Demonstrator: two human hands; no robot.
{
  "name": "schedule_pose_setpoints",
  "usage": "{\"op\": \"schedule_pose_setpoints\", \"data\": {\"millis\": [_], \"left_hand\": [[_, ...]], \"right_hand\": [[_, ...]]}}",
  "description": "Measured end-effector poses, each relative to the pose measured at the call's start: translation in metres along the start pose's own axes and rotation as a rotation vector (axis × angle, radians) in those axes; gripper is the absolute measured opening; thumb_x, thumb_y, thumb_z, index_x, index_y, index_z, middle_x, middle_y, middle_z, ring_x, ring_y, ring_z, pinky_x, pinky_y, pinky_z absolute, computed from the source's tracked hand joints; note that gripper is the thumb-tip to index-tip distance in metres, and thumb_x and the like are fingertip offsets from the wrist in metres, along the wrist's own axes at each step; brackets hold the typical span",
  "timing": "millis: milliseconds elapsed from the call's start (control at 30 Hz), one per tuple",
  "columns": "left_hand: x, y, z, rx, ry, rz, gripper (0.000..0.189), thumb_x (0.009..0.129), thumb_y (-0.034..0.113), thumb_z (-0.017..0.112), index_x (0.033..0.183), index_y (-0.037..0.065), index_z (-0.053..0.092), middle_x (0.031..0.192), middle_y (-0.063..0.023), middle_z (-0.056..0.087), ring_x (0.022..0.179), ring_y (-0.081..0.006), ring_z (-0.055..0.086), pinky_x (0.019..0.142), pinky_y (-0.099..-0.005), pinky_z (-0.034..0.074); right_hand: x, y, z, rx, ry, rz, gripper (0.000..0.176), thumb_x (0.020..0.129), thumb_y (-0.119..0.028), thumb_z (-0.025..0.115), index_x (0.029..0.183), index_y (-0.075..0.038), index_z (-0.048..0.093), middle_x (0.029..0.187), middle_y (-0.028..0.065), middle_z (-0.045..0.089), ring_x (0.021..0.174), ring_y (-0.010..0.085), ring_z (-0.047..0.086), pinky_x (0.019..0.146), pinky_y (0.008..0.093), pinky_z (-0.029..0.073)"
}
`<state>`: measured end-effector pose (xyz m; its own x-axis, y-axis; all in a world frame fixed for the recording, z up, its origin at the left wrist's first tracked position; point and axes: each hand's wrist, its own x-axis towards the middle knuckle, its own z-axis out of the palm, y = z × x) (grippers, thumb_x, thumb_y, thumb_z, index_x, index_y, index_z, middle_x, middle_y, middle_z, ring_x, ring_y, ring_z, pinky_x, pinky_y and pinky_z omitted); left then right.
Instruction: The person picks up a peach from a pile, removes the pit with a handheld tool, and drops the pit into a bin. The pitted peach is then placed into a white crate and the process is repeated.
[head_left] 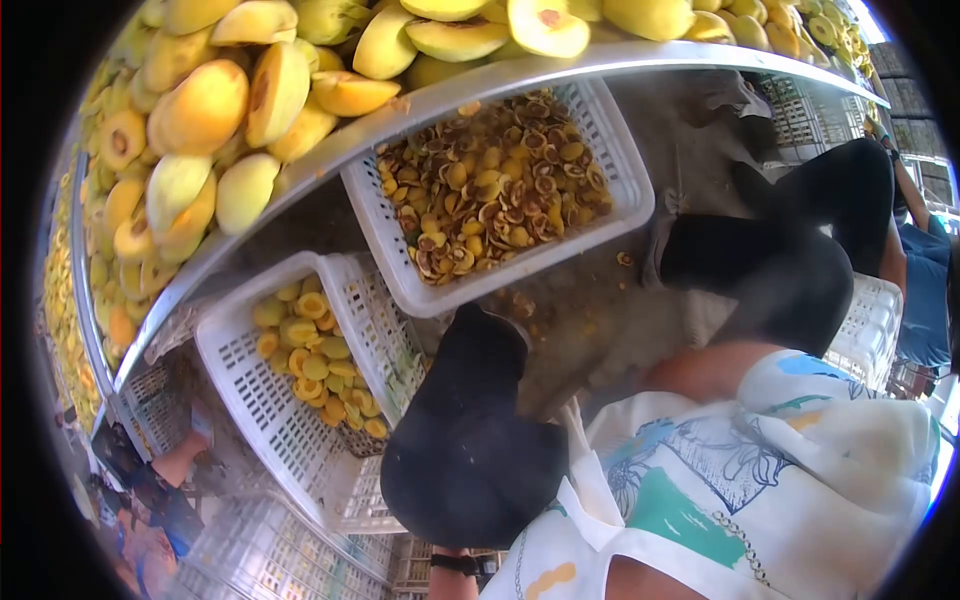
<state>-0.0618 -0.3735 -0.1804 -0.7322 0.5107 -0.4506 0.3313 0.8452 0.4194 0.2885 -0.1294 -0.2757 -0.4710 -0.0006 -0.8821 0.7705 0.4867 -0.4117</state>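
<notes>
Neither of my hands shows. At the bottom edge a bare wrist with a black band (455, 565) runs up behind my dark-clad knee (475, 450), which hides the hand. A bare upper arm (695, 372) comes out of my patterned white sleeve (800, 375); its hand cannot be seen. Near the knee stands a white slatted crate (270, 430) with yellow fruit halves (315, 350) in it. Above it, a white basket (625, 170) holds many brownish-yellow scooped fruit pieces (500, 180).
A metal-edged table (420, 100) heaped with yellow fruit halves (205, 100) curves across the top and left. A person in dark trousers (760, 260) sits at the right by a white crate (865, 325). Another person's arm (180, 455) shows at lower left.
</notes>
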Motion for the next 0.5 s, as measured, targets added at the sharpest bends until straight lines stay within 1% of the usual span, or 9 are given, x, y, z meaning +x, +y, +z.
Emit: {"op": "schedule_pose_setpoints", "data": {"millis": [133,267,500], "left_hand": [[0.002,0.010,-0.006,0.054,0.034,-0.040,0.042,0.092,0.037,0.064,0.107,-0.002,0.064,0.095,-0.0182,0.069,0.085,-0.0311,0.064,0.077,-0.0415,0.050],[0.002,0.011,-0.013,0.083,0.040,-0.037,0.040,0.092,0.037,0.063,0.103,-0.001,0.065,0.092,-0.0192,0.068,0.083,-0.0342,0.064,0.075,-0.0432,0.050],[0.015,0.002,-0.008,0.088,0.080,0.071,0.038,0.091,0.038,0.062,0.096,0.001,0.066,0.086,-0.0209,0.067,0.079,-0.0397,0.064,0.071,-0.0463,0.050]], "right_hand": [[0.002,-0.005,-0.011,0.034,-0.062,-0.017,0.026,0.085,-0.029,0.062,0.095,-0.006,0.071,0.093,0.0169,0.070,0.085,0.0349,0.068,0.075,0.0441,0.052],[-0.007,-0.013,-0.019,0.049,-0.074,-0.015,0.028,0.086,-0.030,0.062,0.097,-0.006,0.071,0.096,0.0172,0.070,0.088,0.0348,0.068,0.077,0.0437,0.052],[0.002,-0.020,-0.038,0.028,0.049,-0.015,0.031,0.087,-0.032,0.061,0.101,-0.007,0.072,0.102,0.0178,0.070,0.093,0.0348,0.067,0.081,0.0430,0.052]]}}
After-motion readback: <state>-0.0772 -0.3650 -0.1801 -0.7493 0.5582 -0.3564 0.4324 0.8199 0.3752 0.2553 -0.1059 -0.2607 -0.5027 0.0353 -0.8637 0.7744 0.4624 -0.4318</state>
